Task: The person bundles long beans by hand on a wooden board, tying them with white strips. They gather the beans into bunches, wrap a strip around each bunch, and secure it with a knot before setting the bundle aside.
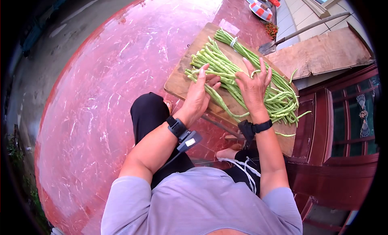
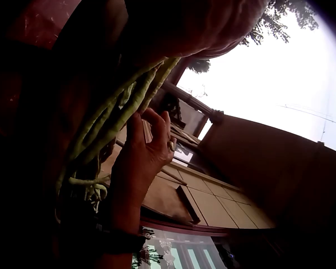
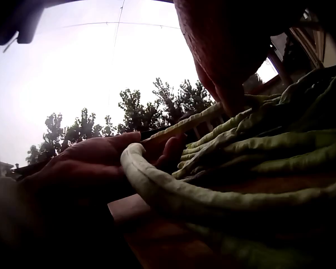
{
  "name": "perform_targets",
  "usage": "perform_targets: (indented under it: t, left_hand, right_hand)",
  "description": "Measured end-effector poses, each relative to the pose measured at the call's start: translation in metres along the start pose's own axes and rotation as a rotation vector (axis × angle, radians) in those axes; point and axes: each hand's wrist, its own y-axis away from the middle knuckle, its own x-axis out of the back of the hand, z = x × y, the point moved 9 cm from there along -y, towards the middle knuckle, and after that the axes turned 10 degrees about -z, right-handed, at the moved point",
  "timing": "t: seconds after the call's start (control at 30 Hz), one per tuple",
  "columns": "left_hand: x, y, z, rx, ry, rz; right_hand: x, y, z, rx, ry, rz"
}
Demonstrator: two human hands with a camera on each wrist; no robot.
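Loose green long beans (image 1: pixel 216 59) lie in a spread heap on a wooden board (image 1: pixel 178 79). My left hand (image 1: pixel 197 95), palm turned up, holds long beans between thumb and fingers at the heap's near left end. One thicker bean (image 3: pixel 173 188) curves below that hand in the right wrist view. My right hand (image 1: pixel 254 89) is over the middle of the heap, its thumb and forefinger pinching a long bean that runs toward the left hand. Its other fingers are raised. A tied bundle of long beans (image 1: pixel 246 52) lies along the board's far right side.
A white tie (image 1: pixel 233 41) binds the bundle. Right of the board are a leaning wooden panel (image 1: pixel 319 53), a shovel (image 1: pixel 295 35) and a dark red door (image 1: pixel 319 126). My knee (image 1: pixel 149 105) is close to the board's near left corner, above the red floor (image 1: pixel 93 97).
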Motion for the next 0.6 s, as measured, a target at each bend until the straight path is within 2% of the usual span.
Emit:
perform_targets:
  t: [0.13,0.23,0.3,0.33,0.37,0.4,0.43,0.47,0.5,0.6]
  left_hand:
    - [-0.015,-0.007,0.003,-0.088,0.095,-0.166]
    - [-0.023,-0.011,0.007,-0.093,0.141,-0.236]
    - [-0.018,-0.016,0.008,-0.098,0.207,-0.274]
    - [-0.021,-0.014,0.015,-0.115,0.230,-0.194]
    - [-0.023,-0.016,0.016,-0.111,0.290,-0.255]
    - [-0.022,-0.018,0.019,-0.106,0.349,-0.316]
    - [-0.027,-0.018,0.023,-0.096,0.410,-0.377]
    - [-0.023,-0.020,0.021,-0.085,0.416,-0.299]
    - [-0.030,-0.019,0.022,-0.060,0.450,-0.343]
    - [-0.043,-0.013,0.023,0.000,0.499,-0.414]
  right_hand:
    - [0.009,0.009,-0.002,0.008,0.024,-0.013]
    - [0.010,0.017,0.031,-0.175,0.010,-0.027]
    - [0.014,0.030,0.082,-0.385,-0.145,-0.040]
    - [0.007,0.041,0.121,-0.475,-0.195,-0.106]
    - [0.000,0.053,0.157,-0.549,-0.150,-0.223]
    - [0.005,0.071,0.180,-0.624,0.018,-0.277]
    - [0.014,0.081,0.189,-0.623,0.017,-0.334]
    - [0.013,0.100,0.206,-0.755,0.018,-0.503]
    - [0.027,0.109,0.202,-0.883,0.020,-0.671]
    - [0.055,0.091,0.169,-0.704,0.138,-0.406]
